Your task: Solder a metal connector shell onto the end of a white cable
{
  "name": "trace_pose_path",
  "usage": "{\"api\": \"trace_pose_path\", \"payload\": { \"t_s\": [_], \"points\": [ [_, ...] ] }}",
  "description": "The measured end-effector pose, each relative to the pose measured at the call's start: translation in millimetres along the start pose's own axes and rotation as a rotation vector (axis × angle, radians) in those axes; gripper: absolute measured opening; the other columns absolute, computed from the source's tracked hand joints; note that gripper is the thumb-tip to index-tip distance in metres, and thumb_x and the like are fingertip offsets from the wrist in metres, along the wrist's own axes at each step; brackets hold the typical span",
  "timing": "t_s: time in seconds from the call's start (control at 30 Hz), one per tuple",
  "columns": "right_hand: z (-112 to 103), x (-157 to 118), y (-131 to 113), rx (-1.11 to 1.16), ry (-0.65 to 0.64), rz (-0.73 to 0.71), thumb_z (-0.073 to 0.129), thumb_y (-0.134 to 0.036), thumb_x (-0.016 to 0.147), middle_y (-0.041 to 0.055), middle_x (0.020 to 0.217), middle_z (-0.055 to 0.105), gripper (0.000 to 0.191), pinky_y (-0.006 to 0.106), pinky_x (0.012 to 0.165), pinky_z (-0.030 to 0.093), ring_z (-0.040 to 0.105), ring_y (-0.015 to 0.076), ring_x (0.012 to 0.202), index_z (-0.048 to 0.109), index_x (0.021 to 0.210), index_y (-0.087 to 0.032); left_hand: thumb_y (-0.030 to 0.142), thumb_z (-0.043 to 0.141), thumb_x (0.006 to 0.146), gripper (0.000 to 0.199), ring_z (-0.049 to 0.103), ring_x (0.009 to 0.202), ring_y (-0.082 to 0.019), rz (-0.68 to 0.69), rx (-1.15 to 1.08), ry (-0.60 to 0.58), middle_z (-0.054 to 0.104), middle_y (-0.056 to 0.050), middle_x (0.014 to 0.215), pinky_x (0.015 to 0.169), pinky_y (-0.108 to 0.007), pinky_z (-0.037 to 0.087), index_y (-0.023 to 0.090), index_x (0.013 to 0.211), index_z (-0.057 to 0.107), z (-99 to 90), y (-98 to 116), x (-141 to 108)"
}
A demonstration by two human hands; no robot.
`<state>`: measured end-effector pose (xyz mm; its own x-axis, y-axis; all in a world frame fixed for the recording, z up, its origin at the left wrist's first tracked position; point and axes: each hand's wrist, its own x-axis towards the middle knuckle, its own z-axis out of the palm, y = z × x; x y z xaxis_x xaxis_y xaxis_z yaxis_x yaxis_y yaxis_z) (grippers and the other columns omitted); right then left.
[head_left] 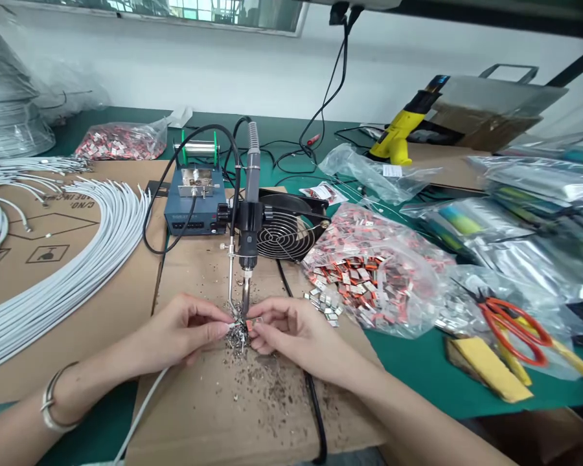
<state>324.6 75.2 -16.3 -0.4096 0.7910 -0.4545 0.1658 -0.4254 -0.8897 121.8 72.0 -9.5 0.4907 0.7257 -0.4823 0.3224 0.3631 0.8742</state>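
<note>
My left hand (187, 330) pinches a white cable (143, 409) near its end, and the rest of it trails down toward the front edge. In my right hand (291, 333) a small orange-and-silver connector (254, 323) is held between thumb and fingers. Both hands meet under the tip of an upright soldering iron (249, 239) clamped in a stand. The cable end and the connector are close together at the tip; whether they touch, I cannot tell. A pile of solder scraps (238, 336) lies right beneath.
A blue soldering station (194, 200) with a solder spool (198, 149) stands behind. White cables (78, 272) lie left. To the right are a fan (291, 226), an open bag of connectors (369, 278), red-handled scissors or snips (515, 327), a yellow sponge (493, 369) and a yellow heat gun (403, 129).
</note>
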Motion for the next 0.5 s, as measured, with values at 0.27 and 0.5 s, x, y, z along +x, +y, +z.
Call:
{"api": "trace_pose_path", "payload": {
  "t_s": [0.27,0.5],
  "points": [
    [2.1,5.3,2.8,0.318,-0.028,0.049,0.075,-0.029,0.06,0.0009,0.062,0.063,0.036,0.011,0.049,0.054,0.063,0.008,0.053,0.054,0.081,-0.009,0.035,0.053,0.084,0.034,0.035,0.037,-0.001,0.039,-0.031,-0.054,0.043,0.004,0.054,0.033,-0.012,0.022,0.009,0.101,0.066,1.0,4.2,2.6],
    [-0.1,5.3,3.9,0.347,-0.077,0.025,0.071,-0.027,0.067,0.0025,0.067,0.065,0.027,0.011,0.052,0.055,0.064,0.0078,0.056,0.057,0.083,-0.01,0.036,0.054,0.084,0.034,0.031,0.039,-0.001,0.038,-0.037,-0.049,0.041,0.004,0.052,0.033,-0.011,0.022,0.011,0.102,0.066,1.6,5.5,2.5]
  ]
}}
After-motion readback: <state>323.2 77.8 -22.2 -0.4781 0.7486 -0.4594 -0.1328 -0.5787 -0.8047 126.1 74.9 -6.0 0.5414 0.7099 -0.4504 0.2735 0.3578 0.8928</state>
